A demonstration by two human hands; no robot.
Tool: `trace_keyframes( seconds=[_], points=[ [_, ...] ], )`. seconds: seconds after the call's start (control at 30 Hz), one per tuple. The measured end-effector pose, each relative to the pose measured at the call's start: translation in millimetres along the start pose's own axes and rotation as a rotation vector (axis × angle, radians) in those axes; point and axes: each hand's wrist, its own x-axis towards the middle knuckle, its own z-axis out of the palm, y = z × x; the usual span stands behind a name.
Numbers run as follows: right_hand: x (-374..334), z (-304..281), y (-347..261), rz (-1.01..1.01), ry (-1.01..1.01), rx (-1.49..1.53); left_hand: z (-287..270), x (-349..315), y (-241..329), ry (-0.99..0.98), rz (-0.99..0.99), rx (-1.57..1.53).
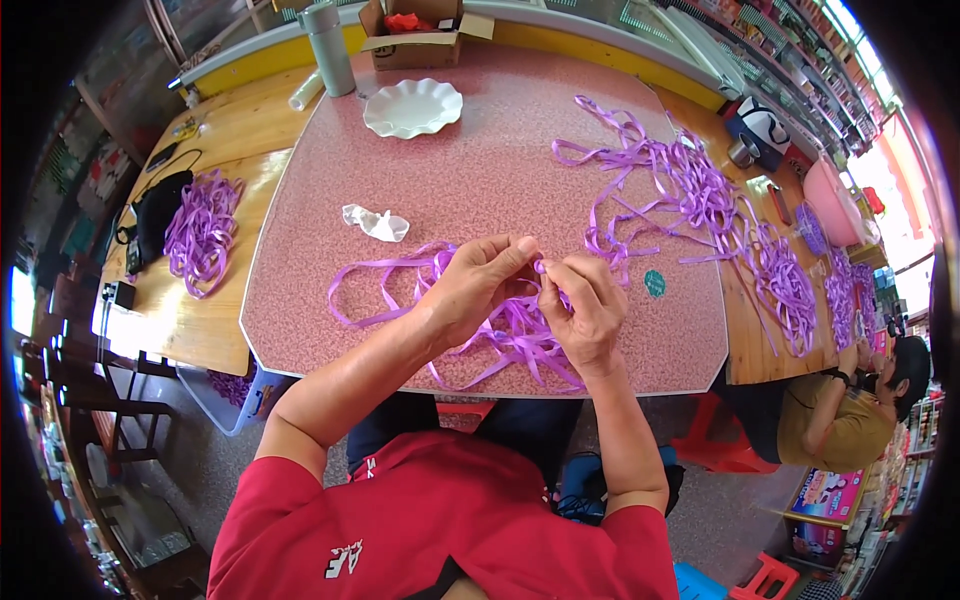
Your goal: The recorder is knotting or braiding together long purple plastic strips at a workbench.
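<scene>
Both hands meet over the near part of a pink speckled table point(300, 250). My left hand point(482, 275) pinches a purple ribbon point(541, 267) between thumb and forefinger. Right beside it, my right hand point(585, 308) closes its fingertips on the same ribbon, where a small loop or knot shows. A loose heap of purple ribbons point(525, 345) lies under the hands, with long loops spreading to the left. The hands hide part of this heap. Farther right lies a bigger tangle of purple ribbons point(690, 180), reaching over the table's right edge.
A crumpled white tissue point(377, 223), a white scalloped plate point(412, 108), a green-grey tumbler point(328, 50) and a cardboard box point(425, 35) lie beyond my hands. Another ribbon bundle point(203, 230) rests on wood at left. A person point(845, 410) sits at right near a pink basin point(833, 205).
</scene>
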Motion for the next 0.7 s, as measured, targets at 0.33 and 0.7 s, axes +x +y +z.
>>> trace_keyframes(
  seconds=[0.33,0.7],
  points=[
    [1.5,-4.0,0.0,0.007,-0.113,-0.111,8.5,-9.6,-8.2,0.158,0.237,0.321],
    [0.8,-1.5,-6.7,0.565,-0.091,0.296,6.3,-0.9,-15.6,0.117,0.231,0.409]
  ],
)
